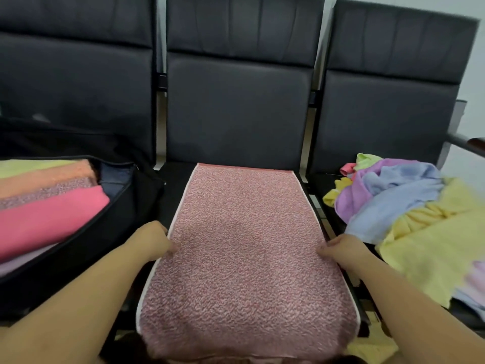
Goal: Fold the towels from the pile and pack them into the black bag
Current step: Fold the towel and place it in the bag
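A speckled pink towel [244, 245] with a white edge lies spread lengthwise over the middle seat and hangs over its front edge. My left hand [154, 241] pinches the towel's left edge about halfway along. My right hand [341, 248] pinches the right edge opposite it. On the left seat the black bag [86, 240] lies open, holding folded towels: green, orange, speckled pink and bright pink [49, 219]. The pile of unfolded towels [399, 200] covers the right seat, in yellow, blue, purple and green.
Three dark padded seats with high backrests [236, 106] stand in a row. A dark armrest [472, 144] juts out at the far right. A yellow cloth [372, 348] lies low at the front right, below the seat edge.
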`<state>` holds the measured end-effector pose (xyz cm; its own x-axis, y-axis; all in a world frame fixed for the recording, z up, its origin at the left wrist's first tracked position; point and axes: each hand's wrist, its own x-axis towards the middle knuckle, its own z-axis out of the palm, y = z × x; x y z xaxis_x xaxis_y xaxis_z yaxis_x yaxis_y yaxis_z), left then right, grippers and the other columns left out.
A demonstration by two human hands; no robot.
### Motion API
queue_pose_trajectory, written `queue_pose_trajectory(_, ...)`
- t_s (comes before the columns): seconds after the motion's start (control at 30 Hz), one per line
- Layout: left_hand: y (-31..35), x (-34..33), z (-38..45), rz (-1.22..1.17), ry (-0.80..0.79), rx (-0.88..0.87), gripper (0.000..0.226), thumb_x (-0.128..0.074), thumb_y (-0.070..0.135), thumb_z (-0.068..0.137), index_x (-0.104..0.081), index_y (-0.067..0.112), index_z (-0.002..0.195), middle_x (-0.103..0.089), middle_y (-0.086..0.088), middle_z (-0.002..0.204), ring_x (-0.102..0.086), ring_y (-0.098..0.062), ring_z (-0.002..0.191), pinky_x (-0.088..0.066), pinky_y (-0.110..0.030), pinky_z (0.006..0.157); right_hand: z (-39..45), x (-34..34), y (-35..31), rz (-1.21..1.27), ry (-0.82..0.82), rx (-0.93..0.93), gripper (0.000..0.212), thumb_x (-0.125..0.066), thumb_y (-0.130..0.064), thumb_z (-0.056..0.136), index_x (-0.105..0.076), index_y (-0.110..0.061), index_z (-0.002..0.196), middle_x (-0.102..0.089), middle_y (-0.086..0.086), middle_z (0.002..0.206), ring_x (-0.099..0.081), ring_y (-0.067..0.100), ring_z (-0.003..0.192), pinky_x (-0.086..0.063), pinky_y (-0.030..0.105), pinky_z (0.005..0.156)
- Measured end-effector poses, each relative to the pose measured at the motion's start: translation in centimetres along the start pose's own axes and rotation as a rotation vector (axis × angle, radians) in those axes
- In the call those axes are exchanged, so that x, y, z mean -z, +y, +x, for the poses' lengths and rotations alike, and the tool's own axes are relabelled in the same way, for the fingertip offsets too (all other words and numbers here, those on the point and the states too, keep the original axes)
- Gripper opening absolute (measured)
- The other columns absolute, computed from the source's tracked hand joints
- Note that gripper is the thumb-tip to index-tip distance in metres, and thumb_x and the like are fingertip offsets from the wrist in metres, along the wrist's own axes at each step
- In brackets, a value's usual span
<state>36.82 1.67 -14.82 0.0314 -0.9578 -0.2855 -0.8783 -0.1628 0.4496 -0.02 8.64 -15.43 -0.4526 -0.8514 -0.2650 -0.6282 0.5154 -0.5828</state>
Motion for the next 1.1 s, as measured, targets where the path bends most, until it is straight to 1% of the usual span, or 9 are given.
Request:
queue_pose_trajectory(0.07,0.1,-0.1,0.0,-0.010,-0.007,-0.022,0.022,-0.071,0.016,0.080,-0.053,0.008,0.070,-0.054,-0.007,0.072,-0.053,-0.021,0.074,-0.037,-0.024,0.063,0.0,0.2,0.0,0.075,-0.031,-0.021,0.017,-0.071,-0.010,0.083,-0.061,-0.004,0.071,-0.065,0.019,0.087,-0.060,0.028,0.077,-0.050,0.030,0.073)
queue_pose_trajectory(0.17,0.4,0.2,0.1,-0.117,0.013,-0.054,0.018,-0.068,0.011,0.085,-0.056,0.008,0.072,-0.055,-0.003,0.066,-0.053,-0.017,0.063,-0.038,-0.025,0.053,-0.1,1.3,0.2,0.296,-0.087,-0.060,0.012,-0.067,-0.003,0.086,-0.058,0.002,0.079,-0.061,0.016,0.073,-0.055,0.023,0.060,-0.048,0.023,0.053)
queue_pose_trajectory(0.33,-0.7,1.3,0.6,-0.379,-0.081,-0.165,0.047,-0.073,0.003,0.080,-0.054,0.021,0.119,-0.062,-0.002,0.066,-0.056,-0.012,0.058,-0.043,-0.024,0.057,-0.7,2.4,0.4,0.480,-0.107,-0.021,0.029,-0.067,0.001,0.085,-0.055,-0.010,0.108,-0.061,0.019,0.097,-0.059,0.028,0.077,-0.051,0.036,0.068)
queue_pose_trajectory(0.5,-1.1,2.5,-0.4,-0.311,-0.106,-0.290,0.031,-0.079,0.008,0.075,-0.070,0.035,0.089,-0.045,-0.002,0.069,-0.043,-0.009,0.061,-0.035,-0.014,0.056,-1.6,3.6,0.7,0.312,-0.289,0.093,0.030,-0.067,0.003,0.083,-0.067,-0.016,0.106,-0.068,0.013,0.110,-0.064,0.026,0.101,-0.045,0.043,0.102)
queue_pose_trajectory(0.67,-1.0,3.5,-1.7,-0.190,-0.052,-0.342,0.029,-0.081,0.009,0.072,-0.071,0.029,0.091,-0.045,0.013,0.056,-0.043,-0.003,0.054,-0.032,-0.009,0.052,-2.3,4.2,0.9,0.018,-0.239,0.186,0.035,-0.078,-0.006,0.076,-0.069,-0.021,0.106,-0.066,-0.004,0.097,-0.059,0.005,0.091,-0.040,0.011,0.074)
queue_pose_trajectory(0.8,-1.6,4.0,-2.3,-0.044,0.006,-0.369,0.015,-0.079,0.021,0.077,-0.070,0.033,0.074,-0.070,0.006,0.077,-0.064,-0.010,0.078,-0.048,-0.026,0.077,-3.1,4.3,0.7,-0.097,-0.098,0.284,0.003,-0.075,-0.019,0.082,-0.072,-0.018,0.082,-0.069,-0.002,0.078,-0.061,0.015,0.080,-0.041,0.016,0.063)
queue_pose_trajectory(0.87,-1.8,4.5,-2.5,-0.014,0.097,-0.428,0.012,-0.077,0.026,0.078,-0.070,0.030,0.070,-0.069,0.003,0.079,-0.064,-0.011,0.081,-0.050,-0.031,0.080,-3.8,5.0,0.6,-0.091,-0.052,0.317,0.013,-0.069,-0.026,0.087,-0.071,-0.017,0.078,-0.069,0.003,0.080,-0.061,0.019,0.082,-0.040,0.021,0.066)
queue_pose_trajectory(0.97,-1.8,6.1,-4.0,-0.265,0.150,-0.533,0.009,-0.078,0.030,0.076,-0.071,0.026,0.072,-0.069,0.004,0.085,-0.063,0.001,0.081,-0.047,-0.022,0.082,-5.5,6.7,0.1,0.011,-0.031,0.326,0.024,-0.055,-0.035,0.094,-0.073,-0.018,0.092,-0.071,-0.003,0.093,-0.062,0.015,0.096,-0.041,0.027,0.080)
queue_pose_trajectory(1.1,-1.6,7.8,-6.6,-0.798,-0.187,-0.539,0.058,-0.080,0.070,0.045,-0.073,0.023,0.077,-0.071,-0.002,0.087,-0.066,-0.011,0.082,-0.053,-0.022,0.075,-8.8,8.7,-1.6,0.291,-0.092,0.322,0.032,-0.042,-0.031,0.100,-0.071,-0.021,0.094,-0.074,-0.010,0.083,-0.067,0.006,0.080,-0.049,0.018,0.069)
